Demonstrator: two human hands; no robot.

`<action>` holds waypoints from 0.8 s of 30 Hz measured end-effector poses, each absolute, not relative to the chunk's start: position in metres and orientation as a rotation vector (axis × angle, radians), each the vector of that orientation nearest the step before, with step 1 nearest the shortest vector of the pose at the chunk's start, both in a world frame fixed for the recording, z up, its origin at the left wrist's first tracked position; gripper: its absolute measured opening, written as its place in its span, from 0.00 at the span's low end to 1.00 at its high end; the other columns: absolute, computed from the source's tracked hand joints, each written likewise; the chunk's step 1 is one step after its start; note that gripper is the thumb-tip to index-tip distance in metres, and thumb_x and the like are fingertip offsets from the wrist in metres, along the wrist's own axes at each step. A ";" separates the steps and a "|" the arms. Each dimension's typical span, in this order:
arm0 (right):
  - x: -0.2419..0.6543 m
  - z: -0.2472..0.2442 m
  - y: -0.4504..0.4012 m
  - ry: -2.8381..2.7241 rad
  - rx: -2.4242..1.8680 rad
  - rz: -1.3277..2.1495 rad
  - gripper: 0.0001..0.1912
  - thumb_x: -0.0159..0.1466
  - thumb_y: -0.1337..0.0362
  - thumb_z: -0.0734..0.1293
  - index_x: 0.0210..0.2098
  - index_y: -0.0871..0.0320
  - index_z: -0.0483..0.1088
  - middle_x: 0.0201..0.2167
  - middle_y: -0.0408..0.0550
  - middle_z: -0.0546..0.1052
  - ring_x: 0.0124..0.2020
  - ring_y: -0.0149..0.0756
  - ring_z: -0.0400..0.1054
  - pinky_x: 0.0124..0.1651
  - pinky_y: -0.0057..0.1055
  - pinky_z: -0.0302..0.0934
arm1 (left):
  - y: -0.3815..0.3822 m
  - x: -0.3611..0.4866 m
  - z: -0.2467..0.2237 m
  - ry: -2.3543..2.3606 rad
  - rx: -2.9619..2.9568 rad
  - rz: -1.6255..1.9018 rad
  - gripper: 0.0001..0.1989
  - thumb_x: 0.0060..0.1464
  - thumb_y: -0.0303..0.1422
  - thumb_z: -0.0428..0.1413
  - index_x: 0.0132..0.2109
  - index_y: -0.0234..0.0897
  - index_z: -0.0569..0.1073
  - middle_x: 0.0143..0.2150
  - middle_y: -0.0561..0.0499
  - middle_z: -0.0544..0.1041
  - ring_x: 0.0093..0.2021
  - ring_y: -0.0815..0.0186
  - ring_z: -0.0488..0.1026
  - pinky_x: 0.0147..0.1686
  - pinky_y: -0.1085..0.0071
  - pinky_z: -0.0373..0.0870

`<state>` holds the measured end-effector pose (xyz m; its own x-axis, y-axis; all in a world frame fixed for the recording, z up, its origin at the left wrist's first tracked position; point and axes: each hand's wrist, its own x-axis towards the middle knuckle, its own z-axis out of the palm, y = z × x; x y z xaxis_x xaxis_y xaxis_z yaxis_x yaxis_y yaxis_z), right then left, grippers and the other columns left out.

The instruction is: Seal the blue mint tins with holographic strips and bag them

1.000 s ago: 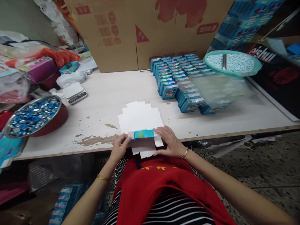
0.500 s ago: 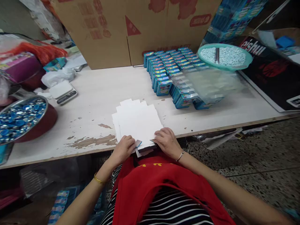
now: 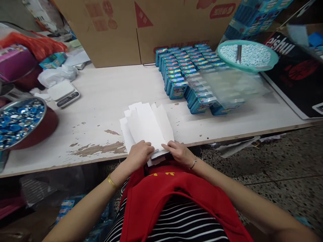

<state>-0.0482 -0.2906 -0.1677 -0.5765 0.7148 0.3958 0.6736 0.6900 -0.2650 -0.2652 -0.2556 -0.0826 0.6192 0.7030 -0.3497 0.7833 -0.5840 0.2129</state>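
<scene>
At the table's front edge lies a fanned stack of white card sheets (image 3: 137, 116) with stepped edges. The top white card (image 3: 148, 122) has its long sides bent up from the stack. My left hand (image 3: 141, 154) is closed on the near left corner of this card, thumb and fingers pinched at its edge. On the near right corner, my right hand (image 3: 179, 154) is closed too, with its index finger lying along the card. A dark strip shows under the card's near edge, between the hands.
Rows of small blue boxes (image 3: 178, 89) stand ahead to the right, partly under a clear plastic bag (image 3: 234, 85). Behind them is a green bowl of pale pellets (image 3: 274, 62). Leftward are a white scale (image 3: 63, 94) and a red bowl (image 3: 47, 129) of blue wrapped pieces. A large carton (image 3: 113, 43) stands behind.
The top card lay flat before; now its sides bend upward and it looks narrower. Both hands have moved slightly closer together. The view has shifted a little.
</scene>
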 end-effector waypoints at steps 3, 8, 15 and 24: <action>-0.045 -0.175 -0.288 -2.386 -1.006 0.116 0.20 0.67 0.76 0.52 0.54 0.63 0.66 0.34 0.52 0.73 0.32 0.35 0.66 0.35 0.30 0.66 | -0.256 -0.262 -0.085 1.299 2.487 -0.248 0.09 0.62 0.33 0.47 0.43 0.39 0.72 0.36 0.48 0.76 0.37 0.62 0.68 0.30 0.70 0.57; -0.035 -0.172 -0.293 -2.355 -0.844 0.229 0.26 0.63 0.77 0.54 0.60 0.64 0.60 0.51 0.61 0.71 0.52 0.40 0.67 0.48 0.37 0.69 | -0.261 -0.260 -0.088 1.261 2.538 -0.238 0.11 0.62 0.30 0.46 0.35 0.38 0.72 0.35 0.48 0.76 0.37 0.62 0.68 0.29 0.70 0.56; -0.034 -0.170 -0.295 -2.416 -0.782 0.214 0.35 0.64 0.73 0.57 0.69 0.63 0.42 0.56 0.65 0.69 0.53 0.44 0.68 0.47 0.42 0.70 | -0.262 -0.261 -0.093 1.279 2.533 -0.175 0.11 0.60 0.28 0.48 0.32 0.37 0.72 0.33 0.47 0.75 0.36 0.63 0.68 0.30 0.71 0.60; -0.055 -0.179 -0.283 -2.188 -0.877 0.045 0.35 0.67 0.75 0.56 0.68 0.49 0.39 0.61 0.59 0.65 0.43 0.35 0.73 0.35 0.31 0.72 | -0.257 -0.270 -0.103 0.994 2.561 0.531 0.26 0.63 0.34 0.47 0.66 0.42 0.53 0.55 0.41 0.67 0.53 0.61 0.69 0.47 0.65 0.73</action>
